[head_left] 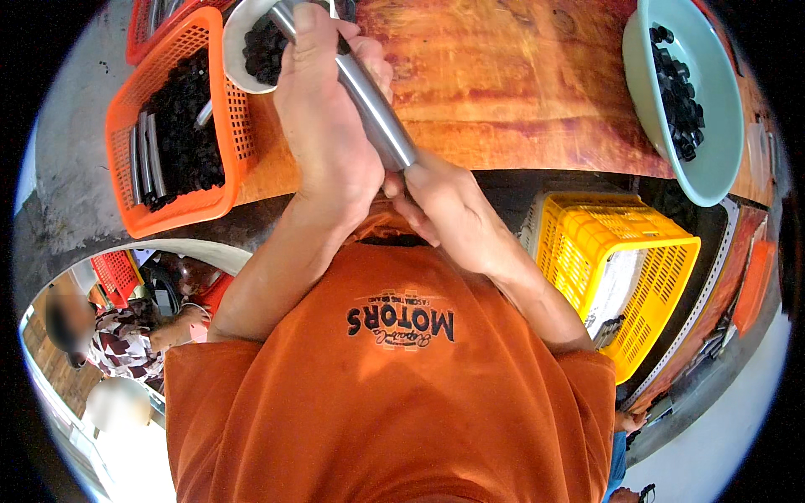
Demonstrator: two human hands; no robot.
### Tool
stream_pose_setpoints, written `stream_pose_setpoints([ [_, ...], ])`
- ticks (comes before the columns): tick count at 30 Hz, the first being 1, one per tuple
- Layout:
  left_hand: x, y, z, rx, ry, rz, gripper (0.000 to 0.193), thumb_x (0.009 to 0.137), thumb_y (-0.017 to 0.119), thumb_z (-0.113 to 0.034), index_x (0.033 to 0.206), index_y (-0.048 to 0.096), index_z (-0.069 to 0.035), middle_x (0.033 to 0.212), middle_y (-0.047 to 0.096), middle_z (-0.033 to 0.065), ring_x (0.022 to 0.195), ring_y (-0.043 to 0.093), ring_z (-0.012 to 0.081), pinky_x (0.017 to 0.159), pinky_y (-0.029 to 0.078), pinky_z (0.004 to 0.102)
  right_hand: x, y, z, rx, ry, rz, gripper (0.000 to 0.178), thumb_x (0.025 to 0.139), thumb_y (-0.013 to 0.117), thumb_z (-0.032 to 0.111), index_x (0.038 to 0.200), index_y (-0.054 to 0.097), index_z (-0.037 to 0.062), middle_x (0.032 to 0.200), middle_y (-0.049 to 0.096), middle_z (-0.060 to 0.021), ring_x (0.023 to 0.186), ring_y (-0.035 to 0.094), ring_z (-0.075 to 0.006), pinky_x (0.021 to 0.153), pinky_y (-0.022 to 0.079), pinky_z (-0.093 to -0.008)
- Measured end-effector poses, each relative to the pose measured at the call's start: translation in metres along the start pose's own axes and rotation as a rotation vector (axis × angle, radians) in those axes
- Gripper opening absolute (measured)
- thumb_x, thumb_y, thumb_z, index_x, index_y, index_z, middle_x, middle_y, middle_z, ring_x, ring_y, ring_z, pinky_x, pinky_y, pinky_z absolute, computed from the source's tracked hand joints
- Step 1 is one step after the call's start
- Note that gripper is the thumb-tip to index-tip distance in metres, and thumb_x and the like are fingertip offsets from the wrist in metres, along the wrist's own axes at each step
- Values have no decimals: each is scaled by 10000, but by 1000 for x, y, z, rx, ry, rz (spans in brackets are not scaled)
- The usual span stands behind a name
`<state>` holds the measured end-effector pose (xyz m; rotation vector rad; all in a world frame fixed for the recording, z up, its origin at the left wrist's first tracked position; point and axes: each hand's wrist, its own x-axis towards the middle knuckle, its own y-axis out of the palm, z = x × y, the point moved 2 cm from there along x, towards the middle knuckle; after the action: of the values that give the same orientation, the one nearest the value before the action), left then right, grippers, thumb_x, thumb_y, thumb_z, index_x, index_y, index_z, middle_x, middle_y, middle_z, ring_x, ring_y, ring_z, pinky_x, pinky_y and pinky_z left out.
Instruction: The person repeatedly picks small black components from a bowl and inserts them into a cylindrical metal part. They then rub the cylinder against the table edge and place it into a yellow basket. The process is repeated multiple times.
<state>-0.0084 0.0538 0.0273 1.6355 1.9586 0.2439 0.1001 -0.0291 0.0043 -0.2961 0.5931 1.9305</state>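
A shiny metal tube (pixel 373 105) slants across in front of my chest, its far end up at the left and its near end toward me. My left hand (pixel 323 126) is closed round the upper part, with the thumb laid along it. At the near end, my right hand (pixel 449 201) closes on the tube; its fingers curl under the end, which they partly hide. Just beyond my left hand, a white bowl (pixel 237 63) holds small black pieces. To its left stands an orange basket (pixel 226 109) with black pieces and several metal tubes (pixel 151 155).
On the wooden table (pixel 511 84), a pale teal basin (pixel 719 126) of black pieces stands at the right. A yellow crate (pixel 650 230) sits below the table edge, right of my arm. One person (pixel 126 339) works at the far left; another person's hand (pixel 631 421) shows lower right.
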Motion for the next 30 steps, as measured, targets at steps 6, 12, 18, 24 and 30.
stream_pose_setpoints([
  [6,18,5,-3,-94,-34,-78,325,962,461,-428,858,503,-123,607,452,-17,523,425,99,471,339,229,-4,-23,8,142,-216,-81,735,930,323,604,1353,345,4,1114,529,-118,872,557,-185,750,459,-290],
  [12,22,30,-4,-157,-41,-195,274,967,477,-381,866,526,-131,591,486,-30,485,469,94,420,398,210,-10,-23,-6,274,-716,-690,862,883,265,717,1413,294,37,1352,435,-169,1214,435,-282,1007,313,-395],
  [18,13,32,4,-170,108,98,252,957,501,-386,865,527,-152,586,495,-38,469,466,80,400,368,196,14,-12,-2,390,-755,-719,762,909,319,654,1368,349,47,1349,440,-158,1238,403,-273,997,308,-421],
  [24,16,29,-5,-191,116,57,225,960,498,-346,872,526,-141,591,484,-28,485,456,75,405,361,205,-14,-34,2,524,-892,-749,781,910,266,664,1395,356,58,1403,409,-150,1275,377,-283,1017,295,-446],
  [30,18,34,10,-328,-37,-288,255,957,506,-359,873,539,-120,592,499,-28,460,478,87,383,384,204,-10,-24,-12,384,-841,-768,761,916,261,651,1372,374,52,1385,421,-172,1268,387,-289,1034,284,-437],
])
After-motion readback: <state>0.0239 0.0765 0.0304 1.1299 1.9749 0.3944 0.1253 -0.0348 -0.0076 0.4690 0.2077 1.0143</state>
